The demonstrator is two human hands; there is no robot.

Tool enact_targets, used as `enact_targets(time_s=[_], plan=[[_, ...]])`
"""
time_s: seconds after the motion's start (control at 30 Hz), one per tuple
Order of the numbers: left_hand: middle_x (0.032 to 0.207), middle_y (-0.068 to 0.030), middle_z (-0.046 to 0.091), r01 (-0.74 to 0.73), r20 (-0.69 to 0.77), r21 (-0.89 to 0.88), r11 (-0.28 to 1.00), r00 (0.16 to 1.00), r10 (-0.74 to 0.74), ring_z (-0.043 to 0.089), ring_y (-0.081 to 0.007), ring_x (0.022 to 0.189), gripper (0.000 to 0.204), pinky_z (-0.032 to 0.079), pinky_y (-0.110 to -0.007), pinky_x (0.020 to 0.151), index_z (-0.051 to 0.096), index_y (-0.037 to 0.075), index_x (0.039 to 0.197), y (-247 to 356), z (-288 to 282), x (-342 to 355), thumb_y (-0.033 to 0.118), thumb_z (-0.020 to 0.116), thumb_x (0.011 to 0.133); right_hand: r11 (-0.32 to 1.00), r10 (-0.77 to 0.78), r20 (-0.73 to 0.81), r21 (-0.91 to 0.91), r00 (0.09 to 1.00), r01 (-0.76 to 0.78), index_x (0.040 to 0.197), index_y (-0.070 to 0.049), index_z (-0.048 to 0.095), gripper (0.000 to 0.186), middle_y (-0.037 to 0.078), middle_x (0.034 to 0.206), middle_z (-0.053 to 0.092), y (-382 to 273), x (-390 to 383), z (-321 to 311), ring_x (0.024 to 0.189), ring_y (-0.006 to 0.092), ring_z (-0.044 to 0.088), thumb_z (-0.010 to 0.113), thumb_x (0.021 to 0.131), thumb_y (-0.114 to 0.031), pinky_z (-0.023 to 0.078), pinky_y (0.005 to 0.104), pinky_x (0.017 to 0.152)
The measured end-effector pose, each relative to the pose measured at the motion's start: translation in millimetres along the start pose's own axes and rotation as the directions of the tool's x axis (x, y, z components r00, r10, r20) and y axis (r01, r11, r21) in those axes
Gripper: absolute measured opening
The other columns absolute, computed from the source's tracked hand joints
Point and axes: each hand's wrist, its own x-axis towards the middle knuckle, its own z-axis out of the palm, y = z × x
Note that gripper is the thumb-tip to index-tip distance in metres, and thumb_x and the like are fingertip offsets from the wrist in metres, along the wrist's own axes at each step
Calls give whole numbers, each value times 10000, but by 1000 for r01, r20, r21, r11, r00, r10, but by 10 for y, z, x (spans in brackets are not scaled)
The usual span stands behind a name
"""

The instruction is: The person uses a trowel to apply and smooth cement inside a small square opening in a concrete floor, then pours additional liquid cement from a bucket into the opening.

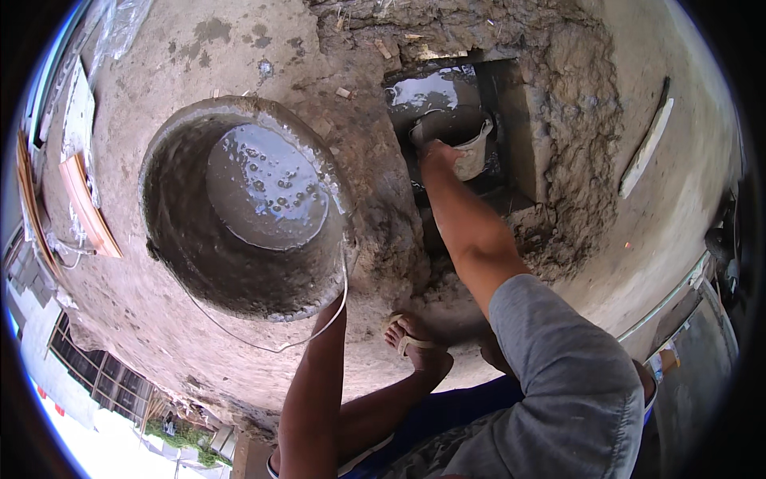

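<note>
My right hand (439, 150) is closed on the near-left rim of a small mud-coated pail (472, 158). The pail is tilted in a square pit (519, 120) holding wet grey sludge (439, 86). To the left stands a large bucket (179, 231), caked with mud inside, with shiny, bubbly grey slurry (267, 188) in its bottom. Its thin wire handle (279, 349) hangs down over the near side. My left forearm (313, 383) reaches up to the bucket's near right side. The left hand is hidden behind the bucket, so its fingers do not show.
Rough broken concrete and mud (578, 152) surround the pit. My sandalled foot (411, 339) rests between bucket and pit. A narrow strip (648, 148) lies on the floor at right. Wooden boards (88, 207) and plastic sheeting (120, 28) lie at far left.
</note>
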Motion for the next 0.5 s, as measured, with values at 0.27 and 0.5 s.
enact_targets(time_s=[0.27,0.5], plan=[[1174,-197,569,2,10,24,1000,1000,-2,541,-360,1044,470,419,-455,865,524,29,1225,-120,97,35,378,385,942,895,143,4,427,990,-131,1397,-157,125,857,214,1435,269,7,134,121,1260,382,419,646,776,-437,348,440,1057],[1112,-201,612,9,-46,68,998,999,-5,595,-357,972,447,476,-430,806,556,24,1185,-254,380,309,361,384,948,418,317,-146,908,937,0,1483,-253,-83,1041,348,1477,32,-203,-284,-278,1258,458,407,682,777,-298,406,435,1019]])
